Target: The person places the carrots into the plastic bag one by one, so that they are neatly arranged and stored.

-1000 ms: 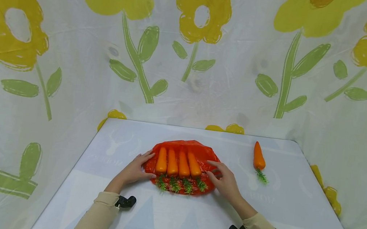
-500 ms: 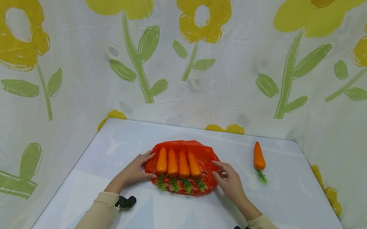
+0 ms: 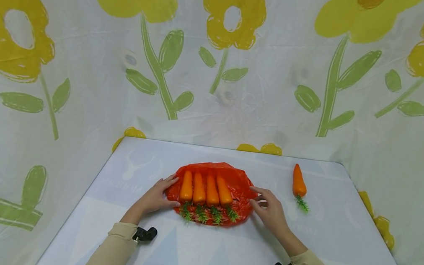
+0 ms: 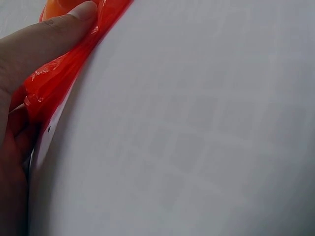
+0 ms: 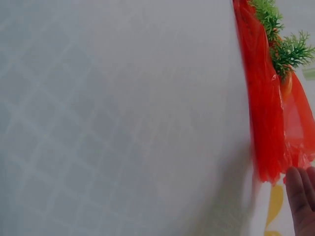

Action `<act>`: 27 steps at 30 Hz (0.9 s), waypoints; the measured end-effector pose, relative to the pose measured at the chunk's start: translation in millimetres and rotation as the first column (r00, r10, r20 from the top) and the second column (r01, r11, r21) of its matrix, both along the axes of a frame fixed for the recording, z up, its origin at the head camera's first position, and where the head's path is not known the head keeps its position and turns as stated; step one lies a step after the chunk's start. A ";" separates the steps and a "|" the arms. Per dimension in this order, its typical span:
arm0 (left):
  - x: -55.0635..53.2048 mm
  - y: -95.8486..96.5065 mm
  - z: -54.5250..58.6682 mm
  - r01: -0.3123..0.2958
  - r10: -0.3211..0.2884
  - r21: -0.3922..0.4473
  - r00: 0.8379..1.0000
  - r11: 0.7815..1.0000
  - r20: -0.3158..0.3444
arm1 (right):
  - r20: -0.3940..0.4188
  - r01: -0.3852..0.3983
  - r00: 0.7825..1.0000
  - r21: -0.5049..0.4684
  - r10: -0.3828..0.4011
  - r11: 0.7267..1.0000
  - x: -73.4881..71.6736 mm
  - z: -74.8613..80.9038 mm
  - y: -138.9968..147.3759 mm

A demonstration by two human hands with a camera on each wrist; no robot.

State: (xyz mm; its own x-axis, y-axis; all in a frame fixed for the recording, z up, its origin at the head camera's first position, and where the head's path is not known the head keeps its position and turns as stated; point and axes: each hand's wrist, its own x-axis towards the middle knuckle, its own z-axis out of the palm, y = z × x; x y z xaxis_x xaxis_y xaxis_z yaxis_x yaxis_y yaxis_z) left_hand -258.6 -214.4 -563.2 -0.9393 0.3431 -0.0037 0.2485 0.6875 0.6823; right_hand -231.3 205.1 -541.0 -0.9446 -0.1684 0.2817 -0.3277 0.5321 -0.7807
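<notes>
In the head view several orange carrots (image 3: 199, 189) with green leafy tops (image 3: 202, 213) lie side by side on a red plastic bag (image 3: 244, 177). My left hand (image 3: 157, 197) holds the bag's left edge. Close up in the left wrist view, the thumb (image 4: 54, 39) lies over the red plastic and curled fingers (image 4: 22, 132) sit below it. On the opposite side my right hand (image 3: 271, 209) has its fingertips right at the bag's right rim, fingers loosely extended. The right wrist view has its fingers (image 5: 298, 196) beside the gathered bag edge (image 5: 266, 123).
One more carrot (image 3: 300, 181) with a green top lies on the table (image 3: 149, 152), to the right and beyond the bag. A cloth wall with printed flowers (image 3: 234, 21) stands behind and on both sides. Black wrist cameras (image 3: 146, 233) sit on both wrists.
My right hand has moved to the right, from close beside the carrots out to the bag's right rim. The left hand and the carrots have stayed put.
</notes>
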 end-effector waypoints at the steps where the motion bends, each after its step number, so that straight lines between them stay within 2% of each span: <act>1: 0.1 0.1 0.1 -0.001 0.001 0.001 1.000 1.000 0.000 | -0.001 0.004 1.000 0.004 -0.004 1.000 -0.1 -0.1 1.0; 12: 0.8 0.2 0.1 0.000 0.000 0.003 1.000 1.000 -0.008 | 0.029 0.070 0.997 0.076 -0.072 0.995 -3.0 0.6 12.3; 27: 0.3 -0.3 -0.9 -0.004 0.004 -0.016 1.000 1.000 0.002 | -0.032 0.083 0.996 0.063 -0.081 0.995 -9.9 -2.7 33.7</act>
